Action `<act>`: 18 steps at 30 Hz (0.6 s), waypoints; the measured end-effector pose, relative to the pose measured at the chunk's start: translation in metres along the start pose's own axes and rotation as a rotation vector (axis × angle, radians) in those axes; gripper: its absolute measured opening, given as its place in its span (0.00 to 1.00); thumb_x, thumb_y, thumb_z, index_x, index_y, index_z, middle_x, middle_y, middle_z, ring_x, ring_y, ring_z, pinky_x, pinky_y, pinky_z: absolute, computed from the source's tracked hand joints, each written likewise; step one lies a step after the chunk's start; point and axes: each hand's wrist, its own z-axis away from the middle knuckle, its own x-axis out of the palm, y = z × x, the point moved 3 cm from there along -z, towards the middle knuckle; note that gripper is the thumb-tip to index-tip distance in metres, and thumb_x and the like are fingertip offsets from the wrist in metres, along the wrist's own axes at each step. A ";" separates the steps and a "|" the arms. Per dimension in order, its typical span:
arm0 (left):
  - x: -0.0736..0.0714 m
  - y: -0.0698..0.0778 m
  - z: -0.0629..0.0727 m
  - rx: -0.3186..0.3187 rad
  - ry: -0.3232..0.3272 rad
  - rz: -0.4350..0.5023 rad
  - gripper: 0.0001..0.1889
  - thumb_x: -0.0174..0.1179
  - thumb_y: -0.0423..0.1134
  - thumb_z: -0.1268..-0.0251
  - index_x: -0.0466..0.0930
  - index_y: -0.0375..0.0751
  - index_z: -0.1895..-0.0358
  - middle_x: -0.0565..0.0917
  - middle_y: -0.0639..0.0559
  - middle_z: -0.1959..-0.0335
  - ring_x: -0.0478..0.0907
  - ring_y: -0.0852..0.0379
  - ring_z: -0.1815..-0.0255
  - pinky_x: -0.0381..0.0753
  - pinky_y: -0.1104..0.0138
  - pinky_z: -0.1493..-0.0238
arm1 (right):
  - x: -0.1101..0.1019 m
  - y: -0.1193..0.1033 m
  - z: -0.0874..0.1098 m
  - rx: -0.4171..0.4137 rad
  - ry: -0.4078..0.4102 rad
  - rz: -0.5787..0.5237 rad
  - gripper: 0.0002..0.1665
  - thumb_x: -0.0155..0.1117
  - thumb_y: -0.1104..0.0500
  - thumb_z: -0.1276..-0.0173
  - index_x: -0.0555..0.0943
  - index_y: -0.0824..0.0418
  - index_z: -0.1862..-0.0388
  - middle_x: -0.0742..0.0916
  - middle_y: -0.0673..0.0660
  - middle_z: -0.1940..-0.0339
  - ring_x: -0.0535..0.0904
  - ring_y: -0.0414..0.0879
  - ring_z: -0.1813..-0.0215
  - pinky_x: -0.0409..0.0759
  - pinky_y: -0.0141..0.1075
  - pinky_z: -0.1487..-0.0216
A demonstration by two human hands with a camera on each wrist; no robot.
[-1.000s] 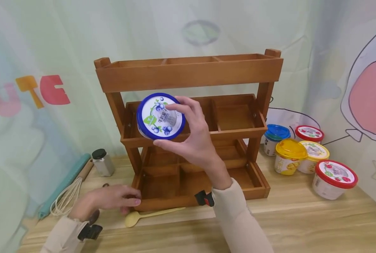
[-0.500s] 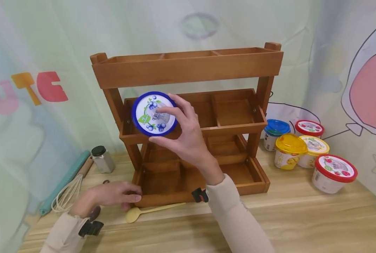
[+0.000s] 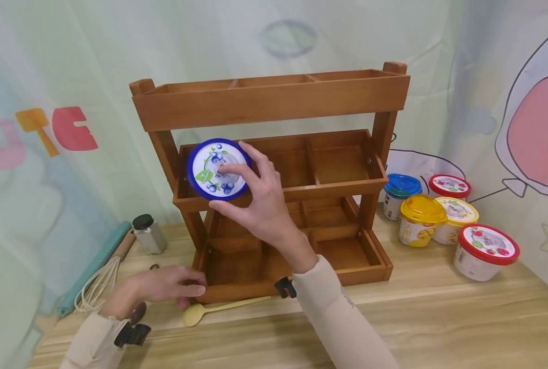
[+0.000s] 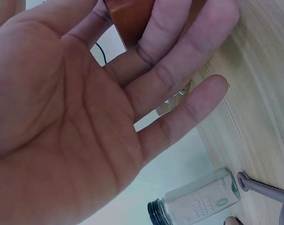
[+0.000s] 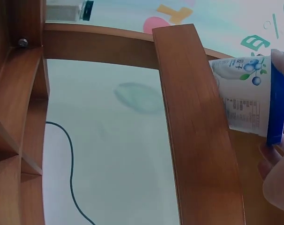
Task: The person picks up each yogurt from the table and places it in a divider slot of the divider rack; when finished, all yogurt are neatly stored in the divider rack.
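Right hand [image 3: 262, 207] pinches blue-lidded tub [image 3: 211, 174] by lid rim, thumb below, fingers above, index finger bent over lid face. Tub raised at left end of rack's middle tier, lid tipped toward the head camera; can't tell if it touches the rack [image 3: 274, 105]. Left hand [image 3: 168, 283] rests at bottom tier's front left corner, fingers apart per left wrist view, wood showing between them. Spoon [image 3: 193, 314] on worktop [image 3: 417, 328], just in front of rack's front edge. Dark utensil [image 3: 138, 312] partly hidden under left wrist. Jar [image 3: 149, 236], black lid, upright toward worktop's back left corner; whisk [image 3: 126, 247] and teal tool [image 3: 96, 264] side by side along left edge. Toward back right corner: blue cup [image 3: 400, 197], yellow cup [image 3: 419, 225], yellow tub [image 3: 458, 220], rear red-lidded tub [image 3: 450, 187]. Front red-lidded tub [image 3: 486, 251] nearer right edge. Curtain [image 3: 209, 41] behind.
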 end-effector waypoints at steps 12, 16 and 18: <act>-0.001 -0.001 -0.003 0.008 0.000 0.009 0.09 0.51 0.43 0.21 0.79 0.45 0.58 0.79 0.57 0.68 0.79 0.61 0.71 0.75 0.67 0.66 | 0.013 0.010 0.004 0.102 -0.225 0.211 0.32 0.70 0.50 0.33 0.74 0.46 0.30 0.56 0.60 0.19 0.56 0.55 0.22 0.57 0.55 0.27; -0.001 0.002 -0.002 0.005 -0.004 0.014 0.10 0.51 0.44 0.21 0.79 0.45 0.59 0.79 0.57 0.68 0.79 0.61 0.70 0.75 0.67 0.66 | 0.016 0.009 0.005 0.126 -0.284 0.273 0.38 0.69 0.49 0.32 0.68 0.43 0.25 0.55 0.61 0.19 0.55 0.56 0.22 0.55 0.55 0.26; -0.001 0.002 -0.001 -0.002 -0.006 0.017 0.10 0.51 0.44 0.21 0.79 0.45 0.59 0.79 0.57 0.68 0.80 0.60 0.70 0.76 0.67 0.66 | 0.018 0.009 0.006 0.135 -0.312 0.300 0.41 0.69 0.49 0.32 0.64 0.42 0.23 0.54 0.61 0.19 0.54 0.56 0.22 0.55 0.56 0.26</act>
